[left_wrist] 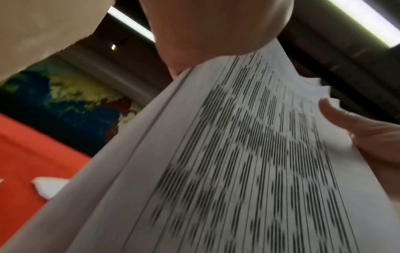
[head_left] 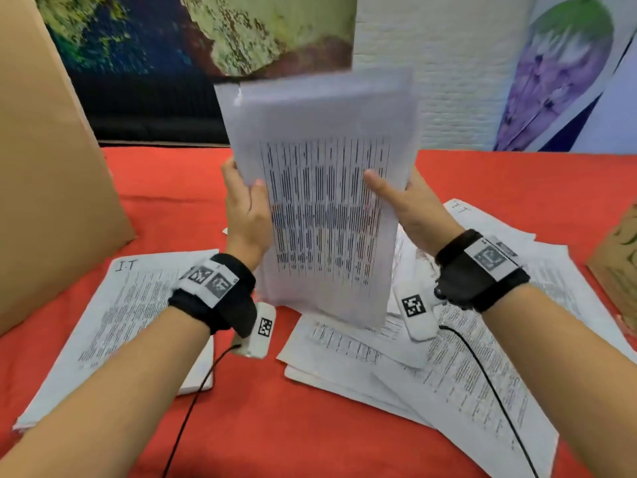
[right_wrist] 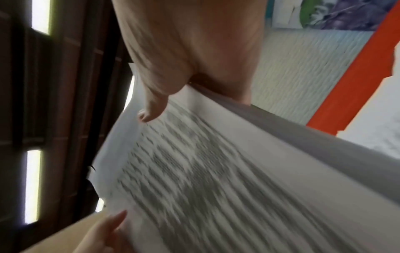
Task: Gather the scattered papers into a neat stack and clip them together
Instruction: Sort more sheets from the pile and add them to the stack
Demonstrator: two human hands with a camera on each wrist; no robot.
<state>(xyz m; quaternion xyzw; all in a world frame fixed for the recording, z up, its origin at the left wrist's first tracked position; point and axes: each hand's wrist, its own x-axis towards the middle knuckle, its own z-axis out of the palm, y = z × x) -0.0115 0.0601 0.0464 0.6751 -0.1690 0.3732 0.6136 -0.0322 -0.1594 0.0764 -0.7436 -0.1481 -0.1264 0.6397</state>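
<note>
A thick bundle of printed papers point(head_left: 324, 201) stands upright above the red table, its lower edge hanging over the loose sheets. My left hand point(head_left: 246, 201) grips its left edge, thumb on the printed front. My right hand point(head_left: 400, 198) grips the right edge, thumb point(head_left: 374, 179) also on the front. The left wrist view shows the bundle point(left_wrist: 249, 162) from below with my palm point(left_wrist: 216, 30) against its edge. In the right wrist view the bundle point(right_wrist: 216, 179) fills the frame under my thumb point(right_wrist: 151, 109). No clip shows in any view.
Loose printed sheets point(head_left: 448, 367) lie fanned on the red table point(head_left: 241, 426) to the right and front. Another pile of papers point(head_left: 113, 322) lies at the left. A brown cardboard panel point(head_left: 44, 167) leans at the left, and a cardboard box point(head_left: 620, 263) sits at the right edge.
</note>
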